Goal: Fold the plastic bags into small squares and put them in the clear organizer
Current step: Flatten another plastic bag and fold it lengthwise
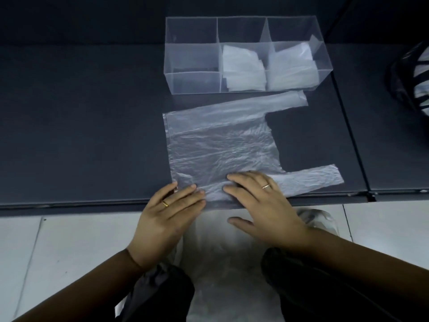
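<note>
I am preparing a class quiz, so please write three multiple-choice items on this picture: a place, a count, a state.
1. Where does the spread plastic bag lie? A on floor tiles; B on the dark surface, before the clear organizer; C inside the organizer.
2. How many rings show? A none; B one; C two.
3. How are the left hand and right hand? A flat on the bag; B fists; C lifting a handle.
Answers: 1 B, it lies flat outside the organizer. 2 C, one on each hand. 3 A, both lie outstretched on its near edge.
</note>
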The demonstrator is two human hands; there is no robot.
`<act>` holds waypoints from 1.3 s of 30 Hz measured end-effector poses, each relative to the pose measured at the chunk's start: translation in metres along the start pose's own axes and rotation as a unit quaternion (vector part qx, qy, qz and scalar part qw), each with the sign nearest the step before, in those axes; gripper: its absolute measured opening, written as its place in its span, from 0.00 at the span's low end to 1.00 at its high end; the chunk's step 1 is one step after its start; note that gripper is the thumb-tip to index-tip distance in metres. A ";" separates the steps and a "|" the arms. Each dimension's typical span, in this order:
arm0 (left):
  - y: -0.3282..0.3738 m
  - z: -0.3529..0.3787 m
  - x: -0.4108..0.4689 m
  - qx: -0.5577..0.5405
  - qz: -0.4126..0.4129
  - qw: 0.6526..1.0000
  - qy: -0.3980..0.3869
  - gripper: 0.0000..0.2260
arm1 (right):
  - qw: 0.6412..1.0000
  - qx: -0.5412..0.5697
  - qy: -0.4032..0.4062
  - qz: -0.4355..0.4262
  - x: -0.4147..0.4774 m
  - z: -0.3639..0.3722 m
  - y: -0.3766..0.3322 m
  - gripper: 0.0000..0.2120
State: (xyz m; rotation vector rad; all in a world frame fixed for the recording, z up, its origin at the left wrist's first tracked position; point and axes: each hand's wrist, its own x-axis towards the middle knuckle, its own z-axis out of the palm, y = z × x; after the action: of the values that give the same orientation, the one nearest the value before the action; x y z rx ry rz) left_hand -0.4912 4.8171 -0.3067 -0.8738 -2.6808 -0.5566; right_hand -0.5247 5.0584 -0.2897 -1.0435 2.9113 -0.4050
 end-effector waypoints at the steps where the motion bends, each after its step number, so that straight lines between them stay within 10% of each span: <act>1: 0.002 -0.002 0.002 -0.006 -0.006 1.000 0.013 0.10 | 1.000 0.002 0.022 0.005 0.002 0.002 -0.001 0.22; 11: -0.008 -0.073 0.036 -0.259 -0.272 0.927 0.012 0.05 | 0.985 0.101 0.066 0.122 -0.027 -0.030 0.032 0.09; 22: -0.084 -0.072 0.087 -0.351 -0.457 0.817 0.006 0.06 | 0.846 0.397 0.133 0.331 -0.001 -0.081 0.119 0.09; 31: -0.116 -0.024 0.103 -0.113 -0.465 0.878 0.025 0.13 | 0.883 0.225 0.112 0.396 0.058 -0.046 0.147 0.12; 35: -0.085 -0.021 0.100 0.055 -0.278 0.954 0.097 0.10 | 0.887 0.194 0.105 0.405 0.061 -0.044 0.149 0.13; 39: -0.055 0.000 0.089 0.013 -0.185 0.981 -0.060 0.18 | 0.882 0.189 0.073 0.425 0.064 -0.047 0.148 0.14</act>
State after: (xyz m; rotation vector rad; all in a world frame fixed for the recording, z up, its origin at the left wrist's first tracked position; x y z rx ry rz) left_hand -0.5944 4.8210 -0.2893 -0.4105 -2.9746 -0.5575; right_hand -0.6714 5.1396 -0.2774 0.3420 2.8509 -0.9415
